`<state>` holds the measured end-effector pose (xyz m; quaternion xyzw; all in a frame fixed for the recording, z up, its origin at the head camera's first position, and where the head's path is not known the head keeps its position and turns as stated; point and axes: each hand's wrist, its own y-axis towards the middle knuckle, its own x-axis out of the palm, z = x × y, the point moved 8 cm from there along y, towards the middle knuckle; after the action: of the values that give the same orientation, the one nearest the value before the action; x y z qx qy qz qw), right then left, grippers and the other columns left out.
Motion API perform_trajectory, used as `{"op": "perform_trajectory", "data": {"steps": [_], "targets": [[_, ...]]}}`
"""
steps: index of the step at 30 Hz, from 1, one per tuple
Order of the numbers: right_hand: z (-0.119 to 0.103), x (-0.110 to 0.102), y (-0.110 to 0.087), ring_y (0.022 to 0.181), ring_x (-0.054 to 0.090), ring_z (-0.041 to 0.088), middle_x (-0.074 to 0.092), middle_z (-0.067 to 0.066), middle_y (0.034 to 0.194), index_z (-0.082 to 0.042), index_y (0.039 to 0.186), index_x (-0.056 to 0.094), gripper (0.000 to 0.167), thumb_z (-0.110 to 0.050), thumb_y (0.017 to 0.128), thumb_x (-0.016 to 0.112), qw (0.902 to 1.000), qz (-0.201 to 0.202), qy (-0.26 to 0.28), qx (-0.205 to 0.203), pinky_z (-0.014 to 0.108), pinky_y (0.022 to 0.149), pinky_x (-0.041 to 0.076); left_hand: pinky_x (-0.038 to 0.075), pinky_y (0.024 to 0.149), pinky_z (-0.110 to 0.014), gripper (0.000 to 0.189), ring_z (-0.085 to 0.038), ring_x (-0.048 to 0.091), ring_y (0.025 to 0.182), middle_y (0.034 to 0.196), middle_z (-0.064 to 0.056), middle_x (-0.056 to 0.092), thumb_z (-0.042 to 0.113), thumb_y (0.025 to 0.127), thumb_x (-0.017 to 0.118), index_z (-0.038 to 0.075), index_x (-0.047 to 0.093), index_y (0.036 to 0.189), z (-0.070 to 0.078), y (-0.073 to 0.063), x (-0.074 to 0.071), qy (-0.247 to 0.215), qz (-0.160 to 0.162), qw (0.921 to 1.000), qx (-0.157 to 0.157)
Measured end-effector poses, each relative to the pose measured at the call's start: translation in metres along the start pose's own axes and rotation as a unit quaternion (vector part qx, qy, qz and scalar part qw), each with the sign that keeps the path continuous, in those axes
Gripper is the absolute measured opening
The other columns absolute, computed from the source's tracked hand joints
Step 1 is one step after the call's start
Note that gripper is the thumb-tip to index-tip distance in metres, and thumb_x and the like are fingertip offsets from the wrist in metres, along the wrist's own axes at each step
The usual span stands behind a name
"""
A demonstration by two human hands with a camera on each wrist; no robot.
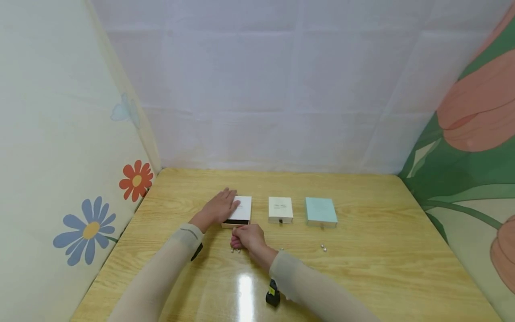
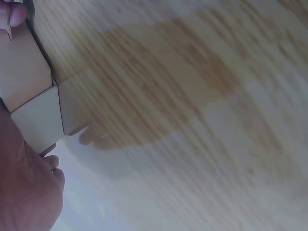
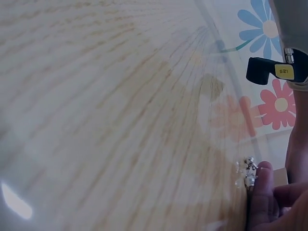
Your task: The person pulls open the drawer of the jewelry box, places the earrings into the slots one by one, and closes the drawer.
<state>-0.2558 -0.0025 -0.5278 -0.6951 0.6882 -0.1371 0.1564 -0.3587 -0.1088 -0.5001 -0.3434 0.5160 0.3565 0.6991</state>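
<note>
Right hand (image 1: 250, 238): pinches the front of the pale, black-lined drawer (image 1: 236, 222)
Left hand (image 1: 219, 207): flat on its white square cardboard box (image 1: 244, 206), lower centre of frame
Sliding: likely smoothest straight and slow, box pinned

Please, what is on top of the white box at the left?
The left hand rests partly on the white box. Small printing shows on the uncovered part; the surface beneath the hand cannot be seen.

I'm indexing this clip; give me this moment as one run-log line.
left hand: on white box; its drawer: partly open; right hand: pinching tab; cream box, teal box: closed; silver pieces: on table
</note>
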Motion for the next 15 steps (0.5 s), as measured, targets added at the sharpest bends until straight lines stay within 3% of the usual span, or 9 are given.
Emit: {"op": "perform_trajectory", "data": {"steps": [15], "targets": [[-0.0016, 0.0006, -0.005, 0.057, 0.069, 0.011, 0.073, 0.009, 0.07, 0.007, 0.096, 0.075, 0.014, -0.003, 0.095, 0.065, 0.9998, -0.01, -0.015, -0.007, 0.026, 0.056, 0.061, 0.014, 0.127, -0.048, 0.066, -0.036, 0.012, 0.155, 0.165, -0.022, 0.022, 0.044, 0.112, 0.021, -0.001, 0.021, 0.16, 0.0002, -0.0019, -0.0012, -0.014, -0.005, 0.9998, -0.011]]}}
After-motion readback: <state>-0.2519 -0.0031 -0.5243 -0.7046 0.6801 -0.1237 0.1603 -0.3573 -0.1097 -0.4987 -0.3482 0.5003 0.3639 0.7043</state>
